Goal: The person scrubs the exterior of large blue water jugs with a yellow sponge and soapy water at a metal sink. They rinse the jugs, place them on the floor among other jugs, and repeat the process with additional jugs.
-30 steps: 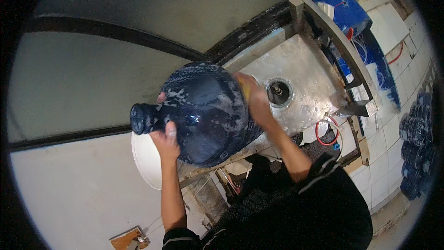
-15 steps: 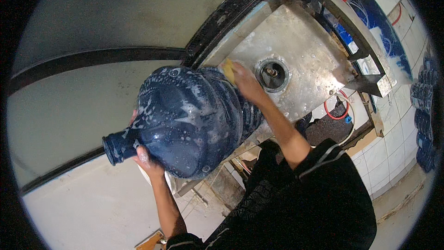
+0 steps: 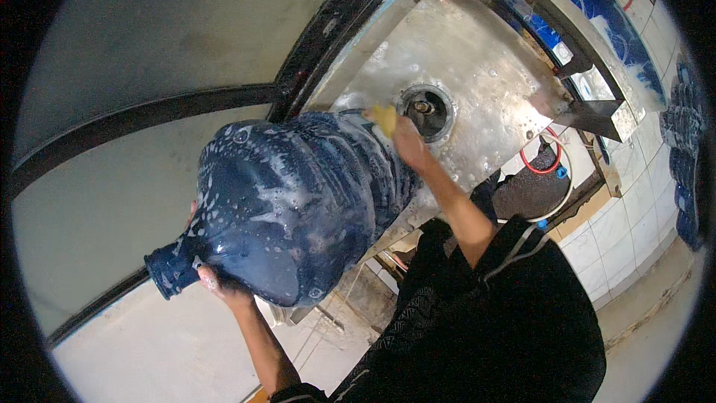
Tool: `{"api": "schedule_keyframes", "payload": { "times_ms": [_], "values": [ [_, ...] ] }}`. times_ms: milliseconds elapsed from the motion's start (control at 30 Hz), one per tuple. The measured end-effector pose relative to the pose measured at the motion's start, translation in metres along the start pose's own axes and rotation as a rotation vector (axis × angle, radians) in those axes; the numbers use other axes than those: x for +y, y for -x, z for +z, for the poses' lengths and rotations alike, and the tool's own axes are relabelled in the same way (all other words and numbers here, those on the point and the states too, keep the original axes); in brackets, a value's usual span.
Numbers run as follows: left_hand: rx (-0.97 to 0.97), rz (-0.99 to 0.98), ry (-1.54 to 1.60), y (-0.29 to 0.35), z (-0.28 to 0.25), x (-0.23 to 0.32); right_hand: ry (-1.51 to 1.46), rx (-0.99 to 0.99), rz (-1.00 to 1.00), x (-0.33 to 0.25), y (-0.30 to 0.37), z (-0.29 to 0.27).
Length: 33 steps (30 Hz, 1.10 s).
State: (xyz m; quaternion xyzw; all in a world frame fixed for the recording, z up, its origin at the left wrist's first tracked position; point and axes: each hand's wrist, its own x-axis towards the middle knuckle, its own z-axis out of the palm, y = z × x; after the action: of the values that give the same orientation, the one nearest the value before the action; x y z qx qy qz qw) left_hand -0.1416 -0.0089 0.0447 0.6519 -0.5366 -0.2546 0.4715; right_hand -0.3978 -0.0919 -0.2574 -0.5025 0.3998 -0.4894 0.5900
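Observation:
A large blue water jug [image 3: 287, 205], streaked with white suds, lies on its side with its neck toward the lower left. My left hand [image 3: 218, 285] is closed around the shoulder by the neck, thumb on the near side and fingertips showing on the far side. At the jug's base end, my right hand [image 3: 409, 143] grips a yellow sponge [image 3: 384, 119] against the ribbed wall. The base end lies over a wet metal worktop [image 3: 485, 67], beside a round opening [image 3: 426, 112] with a metal fitting inside.
A metal frame rail [image 3: 544, 19] borders the worktop's far right side. Glass panels with a dark frame [image 3: 179, 101] stand at the left. Red and white hoses [image 3: 548, 164] hang below the worktop. Several blue jugs [image 3: 682, 149] are at the far right by the tiles.
The jug and my left hand have shifted toward the lower left in the picture. My right hand has moved the sponge slightly toward the jug's base; the whole view has shifted a little too.

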Motion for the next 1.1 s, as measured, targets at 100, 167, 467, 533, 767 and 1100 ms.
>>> {"api": "schedule_keyframes", "payload": {
  "times_ms": [100,167,467,533,767,1100],
  "values": [
    [0.024,-0.031,0.061,0.002,-0.009,-0.006,0.176,0.423,-0.158,0.024,0.08,0.033],
    [0.083,-0.045,0.045,0.016,-0.018,-0.007,0.183,0.53,-0.081,0.045,0.126,0.071],
    [0.077,-0.005,-0.016,0.005,0.003,0.005,0.213,0.205,0.041,0.012,0.032,0.007],
    [0.048,0.077,-0.067,-0.007,0.018,0.013,-0.096,0.417,0.043,0.061,0.047,0.027],
    [-0.014,0.188,-0.046,-0.012,0.019,0.003,0.405,0.446,0.045,0.066,0.166,0.058],
    [-0.236,0.356,0.471,-0.036,0.022,0.073,0.404,0.563,0.155,0.008,0.173,-0.059]
  ]
}}
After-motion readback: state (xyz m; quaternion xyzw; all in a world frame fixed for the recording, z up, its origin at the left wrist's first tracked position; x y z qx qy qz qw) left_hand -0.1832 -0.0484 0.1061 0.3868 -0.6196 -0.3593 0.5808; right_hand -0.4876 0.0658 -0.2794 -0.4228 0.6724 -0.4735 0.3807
